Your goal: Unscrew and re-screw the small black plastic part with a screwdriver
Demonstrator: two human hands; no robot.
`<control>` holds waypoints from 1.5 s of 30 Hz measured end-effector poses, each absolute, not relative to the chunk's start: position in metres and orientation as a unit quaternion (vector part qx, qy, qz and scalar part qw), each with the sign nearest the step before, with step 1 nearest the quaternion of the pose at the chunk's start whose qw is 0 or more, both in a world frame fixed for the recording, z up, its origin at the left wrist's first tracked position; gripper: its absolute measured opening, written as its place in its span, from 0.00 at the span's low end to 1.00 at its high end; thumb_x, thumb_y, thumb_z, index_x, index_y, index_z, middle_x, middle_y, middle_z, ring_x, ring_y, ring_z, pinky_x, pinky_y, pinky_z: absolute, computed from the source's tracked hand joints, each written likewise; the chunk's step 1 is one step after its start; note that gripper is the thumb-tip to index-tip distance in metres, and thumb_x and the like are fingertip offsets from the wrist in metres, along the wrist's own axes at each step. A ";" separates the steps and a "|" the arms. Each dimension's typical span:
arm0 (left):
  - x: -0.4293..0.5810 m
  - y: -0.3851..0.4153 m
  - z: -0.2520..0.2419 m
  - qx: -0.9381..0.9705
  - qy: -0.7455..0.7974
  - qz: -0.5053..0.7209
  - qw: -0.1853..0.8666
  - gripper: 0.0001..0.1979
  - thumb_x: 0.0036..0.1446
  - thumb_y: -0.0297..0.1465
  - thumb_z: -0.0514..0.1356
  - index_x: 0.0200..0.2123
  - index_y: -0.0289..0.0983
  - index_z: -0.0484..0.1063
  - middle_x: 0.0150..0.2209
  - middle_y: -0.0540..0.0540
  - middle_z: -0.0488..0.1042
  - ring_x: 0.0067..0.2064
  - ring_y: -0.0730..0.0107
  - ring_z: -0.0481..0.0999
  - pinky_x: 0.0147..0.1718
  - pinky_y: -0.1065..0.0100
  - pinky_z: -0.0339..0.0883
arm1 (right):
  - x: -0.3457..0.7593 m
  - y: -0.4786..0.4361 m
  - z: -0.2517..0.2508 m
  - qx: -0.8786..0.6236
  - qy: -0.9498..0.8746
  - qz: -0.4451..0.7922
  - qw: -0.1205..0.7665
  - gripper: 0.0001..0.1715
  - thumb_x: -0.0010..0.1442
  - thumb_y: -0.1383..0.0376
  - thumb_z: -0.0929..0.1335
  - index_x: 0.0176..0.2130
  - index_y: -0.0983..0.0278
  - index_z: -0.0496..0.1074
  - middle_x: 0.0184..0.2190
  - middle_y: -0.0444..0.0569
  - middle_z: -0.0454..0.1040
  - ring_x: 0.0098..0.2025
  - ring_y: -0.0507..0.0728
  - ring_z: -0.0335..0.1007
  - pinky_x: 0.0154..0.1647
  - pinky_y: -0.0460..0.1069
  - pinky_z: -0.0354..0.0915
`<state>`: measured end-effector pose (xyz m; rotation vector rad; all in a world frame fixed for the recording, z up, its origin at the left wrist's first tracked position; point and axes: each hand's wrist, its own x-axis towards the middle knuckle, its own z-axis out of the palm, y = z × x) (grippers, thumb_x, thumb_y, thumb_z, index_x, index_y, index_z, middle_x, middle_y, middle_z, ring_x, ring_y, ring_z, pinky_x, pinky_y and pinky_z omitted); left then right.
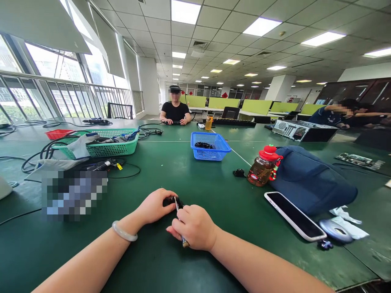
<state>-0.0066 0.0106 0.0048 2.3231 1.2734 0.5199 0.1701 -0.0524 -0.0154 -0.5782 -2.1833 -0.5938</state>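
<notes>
My left hand (155, 206), with a pale bangle on its wrist, is closed around a small black part (171, 200) resting on the green table (189, 175). My right hand (194, 227) is closed around a thin tool (181, 223). The tool's tip touches the black part and its wooden-looking end sticks out below my fist. Both hands meet near the table's front middle. Another small black part (238, 173) lies further out on the table.
A blue basket (210, 146) with dark parts stands ahead, a green basket (100, 143) with gloves and cables at left. A bottle (263, 166), blue bag (308, 179) and phone (295, 215) lie right. A person sits at the far side.
</notes>
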 end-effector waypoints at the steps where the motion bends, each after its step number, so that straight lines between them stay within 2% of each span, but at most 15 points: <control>1: -0.007 0.011 0.005 0.839 0.461 0.188 0.219 0.15 0.51 0.35 0.58 0.43 0.42 0.75 0.40 0.48 0.77 0.44 0.65 0.73 0.46 0.66 0.66 | 0.170 -0.053 -0.015 -0.228 -0.860 -0.234 0.391 0.23 0.67 0.60 0.59 0.23 0.68 0.62 0.23 0.47 0.56 0.28 0.49 0.46 0.30 0.47 0.37; 15: -0.007 0.018 0.005 0.846 0.443 0.182 0.234 0.15 0.50 0.38 0.60 0.42 0.43 0.76 0.39 0.48 0.76 0.41 0.66 0.73 0.43 0.67 0.66 | 0.172 -0.054 -0.015 -0.235 -0.859 -0.240 0.387 0.22 0.67 0.61 0.59 0.23 0.69 0.61 0.23 0.46 0.56 0.27 0.48 0.46 0.30 0.47 0.36; 22: -0.005 0.016 0.010 0.847 0.449 0.187 0.212 0.13 0.51 0.36 0.59 0.40 0.42 0.76 0.38 0.48 0.76 0.42 0.65 0.73 0.44 0.67 0.65 | 0.173 -0.048 -0.014 -0.242 -0.847 -0.245 0.405 0.22 0.66 0.61 0.59 0.23 0.67 0.61 0.22 0.47 0.56 0.27 0.50 0.45 0.30 0.47 0.35; 34: -0.004 0.015 0.009 0.842 0.453 0.201 0.213 0.14 0.50 0.37 0.59 0.40 0.40 0.76 0.38 0.46 0.76 0.41 0.66 0.73 0.44 0.66 0.66 | 0.173 -0.048 -0.013 -0.238 -0.848 -0.272 0.387 0.23 0.67 0.60 0.59 0.24 0.69 0.59 0.22 0.46 0.56 0.27 0.48 0.46 0.31 0.46 0.36; 45: -0.007 0.017 0.005 0.824 0.452 0.218 0.264 0.14 0.49 0.38 0.59 0.39 0.40 0.76 0.38 0.47 0.76 0.39 0.67 0.73 0.42 0.67 0.68 | 0.174 -0.048 -0.012 -0.235 -0.849 -0.265 0.392 0.24 0.67 0.59 0.59 0.24 0.69 0.61 0.22 0.46 0.55 0.27 0.48 0.45 0.31 0.47 0.35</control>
